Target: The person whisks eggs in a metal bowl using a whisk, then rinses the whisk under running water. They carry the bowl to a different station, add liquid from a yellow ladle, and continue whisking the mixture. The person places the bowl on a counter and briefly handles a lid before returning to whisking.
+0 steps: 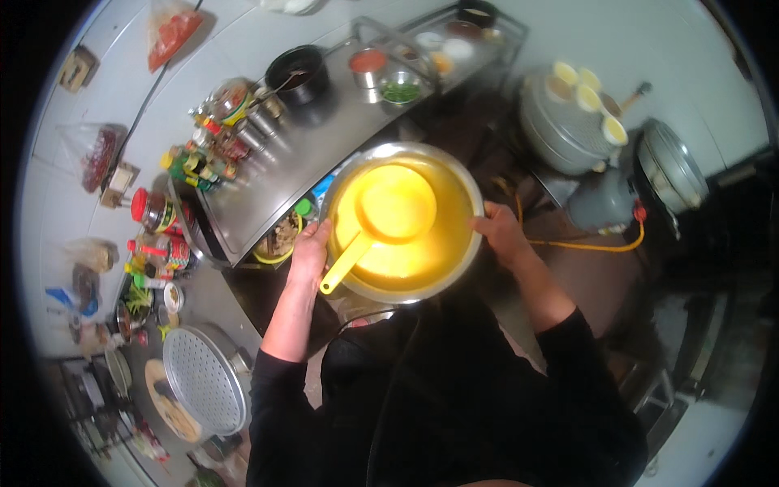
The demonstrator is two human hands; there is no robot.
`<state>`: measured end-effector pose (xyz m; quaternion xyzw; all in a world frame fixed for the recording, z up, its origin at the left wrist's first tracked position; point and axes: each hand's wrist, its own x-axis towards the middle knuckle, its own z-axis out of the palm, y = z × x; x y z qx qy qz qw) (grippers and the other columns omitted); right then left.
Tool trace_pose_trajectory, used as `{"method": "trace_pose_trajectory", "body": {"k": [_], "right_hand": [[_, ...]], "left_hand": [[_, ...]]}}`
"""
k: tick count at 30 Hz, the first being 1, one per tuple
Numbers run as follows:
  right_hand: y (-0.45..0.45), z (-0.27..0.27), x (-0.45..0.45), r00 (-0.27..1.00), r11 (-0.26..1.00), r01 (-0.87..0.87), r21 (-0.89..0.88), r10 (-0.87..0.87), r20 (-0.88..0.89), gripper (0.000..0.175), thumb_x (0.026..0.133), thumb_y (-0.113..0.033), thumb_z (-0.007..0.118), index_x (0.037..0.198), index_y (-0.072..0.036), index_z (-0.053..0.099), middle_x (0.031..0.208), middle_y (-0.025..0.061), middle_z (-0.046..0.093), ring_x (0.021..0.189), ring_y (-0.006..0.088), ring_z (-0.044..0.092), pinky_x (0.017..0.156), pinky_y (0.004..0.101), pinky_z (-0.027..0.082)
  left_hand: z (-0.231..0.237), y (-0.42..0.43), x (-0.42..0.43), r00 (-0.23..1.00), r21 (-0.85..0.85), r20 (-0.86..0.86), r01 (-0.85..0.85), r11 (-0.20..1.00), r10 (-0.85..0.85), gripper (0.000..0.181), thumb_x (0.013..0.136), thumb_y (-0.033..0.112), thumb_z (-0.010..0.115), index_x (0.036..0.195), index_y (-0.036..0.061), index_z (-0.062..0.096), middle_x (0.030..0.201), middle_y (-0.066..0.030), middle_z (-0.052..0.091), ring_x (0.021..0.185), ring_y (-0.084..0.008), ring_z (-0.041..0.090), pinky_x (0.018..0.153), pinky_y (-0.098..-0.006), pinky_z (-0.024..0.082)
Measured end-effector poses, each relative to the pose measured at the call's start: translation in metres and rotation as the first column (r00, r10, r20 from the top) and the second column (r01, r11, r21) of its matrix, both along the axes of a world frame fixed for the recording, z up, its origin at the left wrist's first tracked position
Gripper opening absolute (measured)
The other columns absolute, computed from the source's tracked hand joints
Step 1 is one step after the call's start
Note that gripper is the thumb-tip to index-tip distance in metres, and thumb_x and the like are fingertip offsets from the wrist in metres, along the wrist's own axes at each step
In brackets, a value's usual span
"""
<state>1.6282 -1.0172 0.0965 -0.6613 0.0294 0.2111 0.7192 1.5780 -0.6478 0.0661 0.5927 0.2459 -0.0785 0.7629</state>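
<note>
A wide metal basin [473,176] is held up in front of my body, gripped at its rim on both sides. My left hand [310,251] clasps the left rim, close to the handle of a yellow plastic dipper [348,262]. On the opposite rim my right hand [503,229] has its thumb over the edge. Yellow liquid [447,252] fills the lower part of the basin. The dipper's round bowl sits in it, and its handle sticks out over the near left rim. What the dipper contains is hard to tell from the glare.
A steel counter [292,164] runs along the left, bearing sauce bottles [195,161], a black pot [298,73] and a bowl of chopped greens [400,91]. A steamer [563,134] with small yellow-filled cups stands at right, near a gas cylinder [599,204] and its yellow hose [584,245]. A perforated steamer tray [204,377] leans at lower left.
</note>
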Motion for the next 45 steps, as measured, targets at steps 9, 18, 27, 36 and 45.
{"method": "trace_pose_trajectory", "body": {"k": [9, 18, 27, 36, 45], "right_hand": [[0.09, -0.028, 0.253, 0.929, 0.931, -0.366, 0.007, 0.365, -0.057, 0.012, 0.087, -0.013, 0.063, 0.092, -0.002, 0.067, 0.078, 0.0018, 0.066, 0.06, 0.0086, 0.058, 0.053, 0.0247, 0.044], [0.196, -0.075, 0.457, 0.756, 0.759, -0.611, -0.223, 0.644, 0.12, 0.022, 0.086, -0.015, 0.065, 0.093, 0.005, 0.068, 0.077, 0.0064, 0.068, 0.067, 0.0126, 0.061, 0.058, 0.0303, 0.047], [0.248, -0.099, 0.521, 0.655, 0.614, -0.576, -0.54, 0.742, 0.145, 0.03, 0.089, -0.022, 0.067, 0.102, 0.006, 0.068, 0.083, 0.0126, 0.068, 0.084, 0.0183, 0.065, 0.076, 0.0334, 0.049], [0.264, -0.031, 0.4, 0.446, 0.443, -0.369, -0.817, 0.856, 0.262, 0.042, 0.103, -0.041, 0.051, 0.095, -0.004, 0.067, 0.081, 0.0181, 0.067, 0.077, 0.0354, 0.068, 0.075, 0.048, 0.054], [0.297, -0.068, 0.358, 0.591, 0.422, -0.457, -0.783, 0.802, 0.088, 0.052, 0.088, -0.035, 0.068, 0.119, 0.005, 0.063, 0.099, 0.0264, 0.072, 0.094, 0.0423, 0.071, 0.085, 0.0474, 0.056]], "left_hand": [[-0.012, 0.045, 0.124, 0.929, 0.088, -0.003, -0.367, 0.926, 0.369, 0.031, 0.106, 0.024, 0.055, 0.118, -0.0038, 0.063, 0.102, -0.0091, 0.072, 0.087, -0.0159, 0.069, 0.08, -0.0306, 0.055], [-0.068, 0.074, 0.227, 0.788, 0.236, -0.067, -0.583, 0.777, 0.612, 0.029, 0.105, 0.026, 0.058, 0.11, -0.0013, 0.065, 0.089, -0.0033, 0.066, 0.073, -0.0127, 0.057, 0.068, -0.0292, 0.049], [-0.073, 0.083, 0.267, 0.808, 0.465, -0.039, -0.507, 0.726, 0.589, 0.034, 0.106, 0.03, 0.055, 0.101, -0.002, 0.063, 0.083, -0.0029, 0.06, 0.076, -0.0119, 0.051, 0.067, -0.0297, 0.045], [0.012, 0.034, 0.242, 0.892, 0.386, -0.393, -0.059, 0.921, 0.222, 0.037, 0.105, 0.034, 0.049, 0.102, -0.0006, 0.061, 0.076, -0.0059, 0.063, 0.058, -0.015, 0.062, 0.052, -0.0285, 0.051], [-0.017, 0.012, 0.227, 0.971, -0.081, -0.111, 0.203, 0.976, -0.212, 0.022, 0.104, 0.028, 0.055, 0.107, 0.0064, 0.06, 0.092, -0.0034, 0.067, 0.08, -0.0145, 0.068, 0.07, -0.0273, 0.055]]}}
